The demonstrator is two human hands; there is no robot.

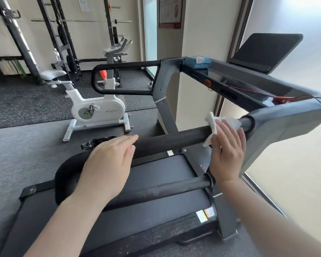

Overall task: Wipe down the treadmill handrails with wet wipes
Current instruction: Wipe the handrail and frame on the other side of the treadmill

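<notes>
- We press our right hand (pixel 227 151), fingers straight, flat on a white wet wipe (pixel 214 125) draped over the near handrail (pixel 170 139), at the end just beside the grey console arm (pixel 278 125).
- Our left hand (pixel 107 164) rests on the same rail's other end, its grip wide and holding nothing.
- We judge the wiping is under way: most of this rail looks unwiped, though wetness is not visible.
- The far handrail (pixel 126 65) seems untouched.
- A blue wipe pack (pixel 196 62) sits on the console's far corner.
</notes>
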